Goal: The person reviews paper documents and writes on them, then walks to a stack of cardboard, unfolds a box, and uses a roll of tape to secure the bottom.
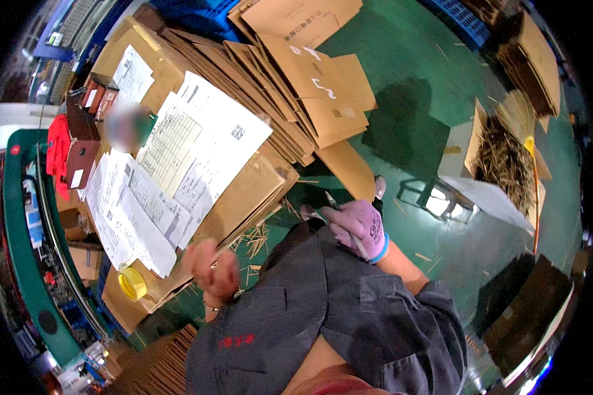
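Gripping a slim pen (pixel 331 201), the gloved right hand (pixel 359 229) curls its fingers round the shaft in front of the dark jacket (pixel 290 289), clear of the table (pixel 270 172). Near the table's edge, just beside the printed sheets (pixel 221 141), the bare left hand (pixel 214 271) is half curled, too blurred for me to tell whether it holds anything. A yellow tape roll (pixel 132 284) sits on the corner.

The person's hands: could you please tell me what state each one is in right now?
Left hand: fingers curled, blurred; whether it holds anything cannot be told.
Right hand, gloved: closed, holding a slim pen-like tool.
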Demonstrator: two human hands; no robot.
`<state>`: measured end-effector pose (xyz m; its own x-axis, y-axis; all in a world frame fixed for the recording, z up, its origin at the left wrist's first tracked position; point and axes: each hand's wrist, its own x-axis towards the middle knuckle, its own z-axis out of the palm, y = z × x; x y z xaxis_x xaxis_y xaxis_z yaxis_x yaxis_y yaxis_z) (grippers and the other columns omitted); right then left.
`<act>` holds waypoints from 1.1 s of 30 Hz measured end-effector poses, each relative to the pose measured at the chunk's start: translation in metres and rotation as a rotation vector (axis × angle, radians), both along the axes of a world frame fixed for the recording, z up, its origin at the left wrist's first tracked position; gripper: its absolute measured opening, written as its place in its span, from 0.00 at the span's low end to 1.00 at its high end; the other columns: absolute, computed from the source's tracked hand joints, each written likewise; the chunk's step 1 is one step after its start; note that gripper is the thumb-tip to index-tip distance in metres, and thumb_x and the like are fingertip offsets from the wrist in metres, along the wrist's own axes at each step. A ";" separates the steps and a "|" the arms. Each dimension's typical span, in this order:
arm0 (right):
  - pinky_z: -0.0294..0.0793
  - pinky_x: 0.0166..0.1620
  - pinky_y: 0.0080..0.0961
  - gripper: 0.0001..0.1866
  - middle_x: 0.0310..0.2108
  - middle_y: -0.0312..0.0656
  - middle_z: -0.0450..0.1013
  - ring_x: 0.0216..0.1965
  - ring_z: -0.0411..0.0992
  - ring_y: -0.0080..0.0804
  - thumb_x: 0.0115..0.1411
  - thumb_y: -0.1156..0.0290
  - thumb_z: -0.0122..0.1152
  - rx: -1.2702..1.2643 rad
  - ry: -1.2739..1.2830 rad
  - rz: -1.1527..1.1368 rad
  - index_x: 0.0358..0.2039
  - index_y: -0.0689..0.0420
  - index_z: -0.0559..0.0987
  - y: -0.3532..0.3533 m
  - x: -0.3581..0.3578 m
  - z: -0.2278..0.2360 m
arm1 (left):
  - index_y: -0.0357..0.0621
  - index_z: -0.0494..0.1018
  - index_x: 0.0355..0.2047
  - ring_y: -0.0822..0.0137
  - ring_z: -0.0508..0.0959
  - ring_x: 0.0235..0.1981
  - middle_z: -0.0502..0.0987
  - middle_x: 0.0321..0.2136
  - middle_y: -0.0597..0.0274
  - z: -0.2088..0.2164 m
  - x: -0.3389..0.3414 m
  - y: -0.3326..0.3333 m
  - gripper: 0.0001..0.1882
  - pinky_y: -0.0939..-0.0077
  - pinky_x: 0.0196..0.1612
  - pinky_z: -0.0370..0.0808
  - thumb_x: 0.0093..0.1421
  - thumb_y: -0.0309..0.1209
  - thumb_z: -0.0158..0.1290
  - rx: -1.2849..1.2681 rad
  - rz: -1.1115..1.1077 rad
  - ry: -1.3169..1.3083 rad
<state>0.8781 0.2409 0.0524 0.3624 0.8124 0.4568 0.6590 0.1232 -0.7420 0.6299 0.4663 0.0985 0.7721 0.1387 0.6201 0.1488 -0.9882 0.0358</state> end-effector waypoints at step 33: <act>0.75 0.46 0.29 0.19 0.34 0.46 0.79 0.36 0.76 0.30 0.69 0.66 0.53 -0.502 0.860 -0.674 0.54 0.66 0.76 -0.144 0.199 -0.109 | 0.57 0.84 0.38 0.57 0.73 0.48 0.80 0.42 0.67 -0.420 0.262 -0.167 0.15 0.47 0.48 0.64 0.59 0.37 0.48 -0.106 -0.639 1.521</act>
<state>1.0769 0.0972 -0.0566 0.8138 0.3600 -0.4562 -0.2550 -0.4842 -0.8370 0.8917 0.2998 -0.3214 0.5697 -0.4302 -0.7002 -0.2952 -0.9023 0.3142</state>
